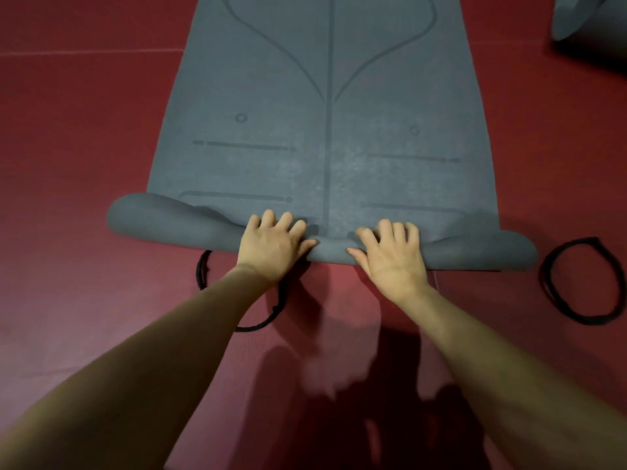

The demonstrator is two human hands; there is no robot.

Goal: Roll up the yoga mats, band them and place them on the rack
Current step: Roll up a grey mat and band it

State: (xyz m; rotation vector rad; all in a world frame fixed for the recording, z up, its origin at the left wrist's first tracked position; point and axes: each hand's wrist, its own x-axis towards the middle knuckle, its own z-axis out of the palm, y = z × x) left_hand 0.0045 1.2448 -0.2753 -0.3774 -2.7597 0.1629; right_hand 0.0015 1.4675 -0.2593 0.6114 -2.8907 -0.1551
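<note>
Rolling the near end of the grey yoga mat, roll just started.

Mat lies flat on the red floor, running away from you; only the near edge is turned into a thin roll. Your left hand and right hand sit side by side at the roll's middle, fingers spread and draped over the top, thumbs tucked at the near side, pressing rather than pinching. The roll looks tight between your hands but puffs up loose at both outer ends, so I'd move your hands wider apart and tuck the ends in before pushing forward, keeping edges square to the centre line. One black band waits on the floor right of the roll, another band partly under your left forearm. Rack not in view.
</note>
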